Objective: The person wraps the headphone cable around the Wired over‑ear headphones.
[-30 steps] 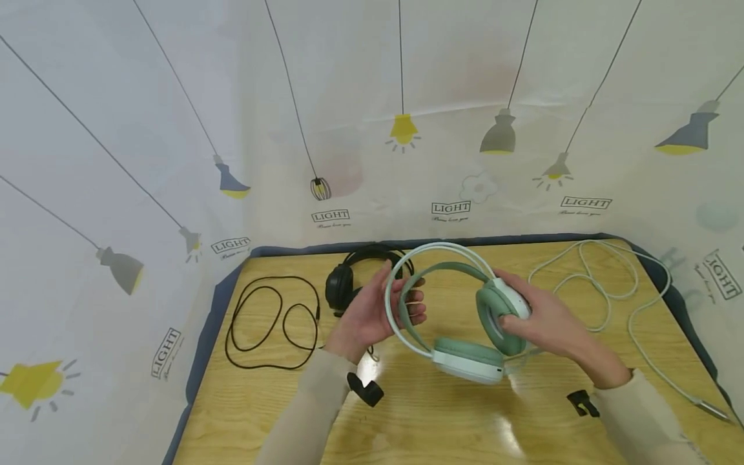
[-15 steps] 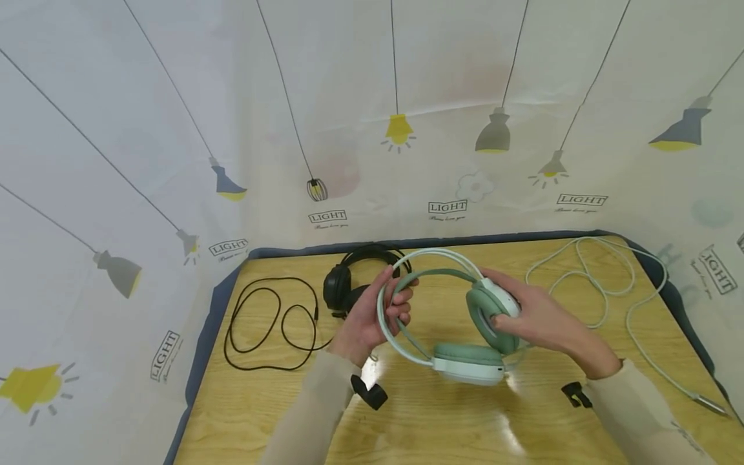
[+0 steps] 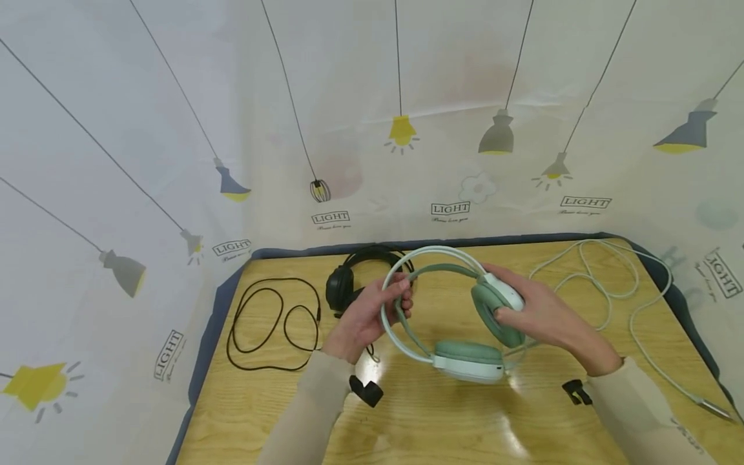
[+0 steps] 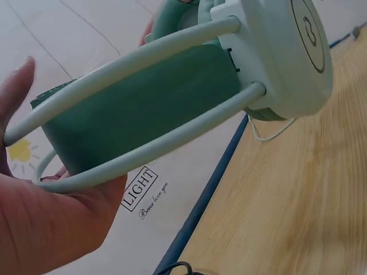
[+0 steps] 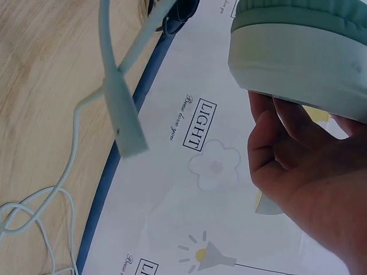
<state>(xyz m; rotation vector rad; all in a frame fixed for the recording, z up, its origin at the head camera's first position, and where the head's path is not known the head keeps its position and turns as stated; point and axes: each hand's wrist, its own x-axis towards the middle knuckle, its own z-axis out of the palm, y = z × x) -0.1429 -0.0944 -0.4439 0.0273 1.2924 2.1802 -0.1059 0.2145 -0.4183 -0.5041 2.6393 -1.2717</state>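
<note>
Both hands hold a pair of white and mint-green headphones (image 3: 467, 368) above the table. My left hand (image 3: 363, 316) grips the headband at its left side; the left wrist view shows the green inner band (image 4: 149, 103) between two pale tubes, with my palm (image 4: 51, 223) under it. With the thumb inside the far ear cup (image 3: 496, 313), my right hand (image 3: 549, 316) holds that cup, fingers behind its shell. The near ear cup hangs lower. Dangling in the right wrist view is a mint stem (image 5: 123, 117) with a small hole.
Black headphones (image 3: 338, 289) lie at the back, partly hidden by my left hand. A coiled black cable (image 3: 250, 368) is on the left of the wooden table (image 3: 424, 426). The mint cable (image 3: 630, 329) loops along the right, ending in a metal plug (image 3: 713, 409).
The fingers of my left hand have closed from spread to curled at the headband. The headphones have shifted slightly left, still held by the right hand.
</note>
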